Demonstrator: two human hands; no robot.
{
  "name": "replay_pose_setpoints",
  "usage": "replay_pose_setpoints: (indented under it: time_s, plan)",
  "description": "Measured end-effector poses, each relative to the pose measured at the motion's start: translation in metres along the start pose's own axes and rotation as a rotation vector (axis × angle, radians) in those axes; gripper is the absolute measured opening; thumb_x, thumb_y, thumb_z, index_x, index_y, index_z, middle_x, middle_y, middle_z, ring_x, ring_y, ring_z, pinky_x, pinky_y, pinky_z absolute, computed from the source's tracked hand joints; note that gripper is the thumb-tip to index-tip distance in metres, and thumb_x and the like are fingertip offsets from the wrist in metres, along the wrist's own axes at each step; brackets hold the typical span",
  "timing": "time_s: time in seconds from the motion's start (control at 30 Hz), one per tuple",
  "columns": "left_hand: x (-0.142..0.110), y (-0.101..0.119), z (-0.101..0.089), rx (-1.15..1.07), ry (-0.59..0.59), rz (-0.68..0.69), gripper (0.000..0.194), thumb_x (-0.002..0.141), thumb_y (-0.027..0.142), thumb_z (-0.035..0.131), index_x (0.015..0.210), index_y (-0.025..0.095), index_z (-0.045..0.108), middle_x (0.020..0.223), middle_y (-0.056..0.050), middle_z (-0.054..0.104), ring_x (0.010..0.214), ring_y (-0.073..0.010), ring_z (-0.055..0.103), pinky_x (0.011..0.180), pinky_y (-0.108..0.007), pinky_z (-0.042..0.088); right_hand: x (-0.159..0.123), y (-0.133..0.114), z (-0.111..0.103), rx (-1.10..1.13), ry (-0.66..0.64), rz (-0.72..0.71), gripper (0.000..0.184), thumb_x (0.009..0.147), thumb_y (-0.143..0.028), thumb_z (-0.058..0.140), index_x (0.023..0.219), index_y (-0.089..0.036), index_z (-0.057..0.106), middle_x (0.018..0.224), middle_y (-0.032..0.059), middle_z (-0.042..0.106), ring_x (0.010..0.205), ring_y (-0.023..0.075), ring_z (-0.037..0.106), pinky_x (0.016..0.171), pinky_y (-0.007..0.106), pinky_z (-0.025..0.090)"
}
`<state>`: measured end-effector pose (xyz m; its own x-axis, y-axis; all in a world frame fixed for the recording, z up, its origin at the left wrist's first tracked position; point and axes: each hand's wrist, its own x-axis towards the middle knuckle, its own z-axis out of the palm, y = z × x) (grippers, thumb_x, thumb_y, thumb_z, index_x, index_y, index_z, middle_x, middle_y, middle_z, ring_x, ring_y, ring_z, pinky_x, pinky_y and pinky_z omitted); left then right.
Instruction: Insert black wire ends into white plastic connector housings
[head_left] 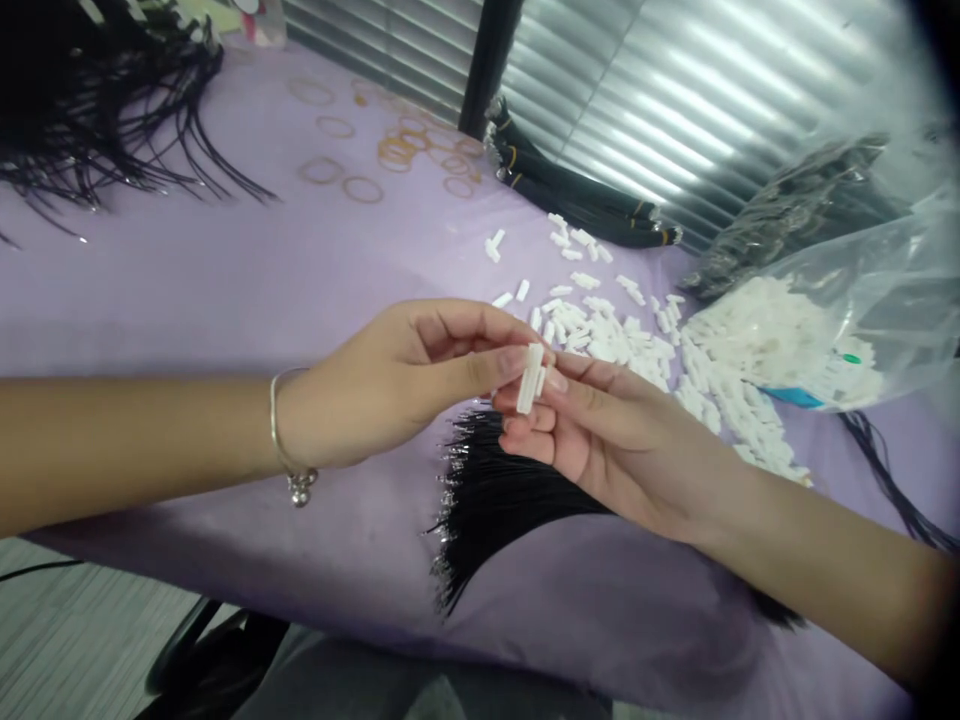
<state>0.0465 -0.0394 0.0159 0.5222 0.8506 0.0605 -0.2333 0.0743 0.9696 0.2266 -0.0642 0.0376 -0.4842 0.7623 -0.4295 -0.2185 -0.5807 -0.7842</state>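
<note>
**Thing in the hands:** We see a few small white plastic pieces (530, 378) pressed side by side. They stand a bit tilted, up in the air over the table.

**Left hand:** The left hand (397, 385) comes in from the left. Its thumb and fingers pinch the top of the white plastic pieces.

**Right hand:** The right hand (592, 430) comes in from the right. Its thumb and fingers pinch the bottom of the same pieces.

**Both hands:** They are close together and clamped on the pieces.

**Left wrist:** A silver bracelet (289, 450) hangs there with a little round charm (300, 488).

**Under the hands:** A thick bunch of thin black wires (495, 510) fans out on the table.

**Just past the hands:** A loose heap of white pieces (600, 335) lies on the table.

**To the right:** A clear plastic bag (817, 320) holds many more white pieces.

**Far side:** We see black cables with yellow ties (577, 190), tan rubber rings (397, 150), and another bunch of black wires (97, 120).

**Table:** A purple cloth (225, 280) covers it.

**Behind:** Window blinds (675, 100) shine.
</note>
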Motion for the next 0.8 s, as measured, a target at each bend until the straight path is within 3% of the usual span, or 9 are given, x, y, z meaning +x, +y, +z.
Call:
replay_pose_setpoints:
  time_s: [0.07, 0.17, 0.23, 0.33, 0.5, 0.73, 0.8]
  plan:
    - [0.001, 0.001, 0.000, -0.027, 0.039, -0.038, 0.010, 0.084, 0.021, 0.059, 0.077, 0.017, 0.066, 0.082, 0.000, 0.066, 0.077, -0.0130, 0.062, 0.074, -0.025, 0.051, -0.005, 0.001, -0.002, -0.239, 0.049, 0.025, 0.009, 0.088, -0.028, 0.061, 0.086, -0.019, 0.061, 0.074, -0.0038, 0.060, 0.066, 0.0055, 0.059, 0.067, 0.018, 0.051]
    - [0.006, 0.002, -0.003, -0.067, 0.119, -0.107, 0.017, 0.084, 0.020, 0.055, 0.068, 0.016, 0.059, 0.074, 0.001, 0.060, 0.067, -0.0101, 0.057, 0.066, -0.022, 0.049, -0.009, 0.006, -0.004, -0.874, 0.018, -0.057, 0.007, 0.087, -0.023, 0.059, 0.081, -0.020, 0.058, 0.068, -0.0044, 0.052, 0.060, 0.0077, 0.049, 0.056, 0.020, 0.042]
    - [0.009, -0.001, -0.005, -0.092, 0.140, -0.149, 0.017, 0.085, 0.017, 0.055, 0.068, 0.015, 0.059, 0.070, 0.001, 0.058, 0.066, -0.0089, 0.055, 0.066, -0.021, 0.048, -0.009, 0.012, -0.003, -1.258, -0.085, -0.212, 0.005, 0.087, -0.017, 0.057, 0.083, -0.020, 0.060, 0.076, -0.0007, 0.056, 0.067, 0.0112, 0.051, 0.062, 0.024, 0.043]
    - [0.011, -0.008, -0.008, -0.095, 0.126, -0.220, 0.010, 0.084, 0.016, 0.058, 0.076, 0.014, 0.064, 0.070, 0.003, 0.059, 0.065, -0.0075, 0.055, 0.067, -0.019, 0.047, -0.005, 0.021, -0.001, -1.525, -0.200, -0.373, 0.009, 0.088, -0.015, 0.053, 0.086, -0.017, 0.062, 0.089, 0.0063, 0.061, 0.082, 0.0174, 0.055, 0.076, 0.033, 0.046]
    - [0.008, -0.013, -0.009, -0.014, 0.085, -0.305, 0.009, 0.081, 0.022, 0.068, 0.086, 0.015, 0.069, 0.077, 0.003, 0.066, 0.062, -0.0060, 0.057, 0.062, -0.016, 0.047, -0.001, 0.018, 0.000, -1.487, -0.233, -0.357, 0.013, 0.087, -0.009, 0.051, 0.080, -0.015, 0.059, 0.085, 0.0046, 0.059, 0.079, 0.0145, 0.053, 0.076, 0.029, 0.044]
    - [0.009, -0.012, -0.007, -0.038, 0.023, -0.291, 0.010, 0.085, 0.016, 0.063, 0.077, 0.012, 0.067, 0.071, 0.002, 0.065, 0.065, -0.0058, 0.058, 0.062, -0.013, 0.048, -0.003, -0.006, -0.009, -1.151, -0.081, -0.088, 0.009, 0.093, -0.023, 0.046, 0.085, -0.021, 0.050, 0.071, -0.0046, 0.052, 0.064, 0.0094, 0.049, 0.058, 0.022, 0.040]
    - [0.010, -0.015, -0.008, -0.037, 0.033, -0.297, 0.008, 0.085, 0.016, 0.063, 0.078, 0.013, 0.068, 0.073, 0.002, 0.066, 0.067, -0.0052, 0.059, 0.064, -0.012, 0.049, -0.001, -0.010, -0.015, -1.056, -0.043, -0.114, 0.011, 0.093, -0.026, 0.047, 0.085, -0.021, 0.052, 0.070, -0.0048, 0.052, 0.064, 0.0089, 0.050, 0.059, 0.022, 0.040]
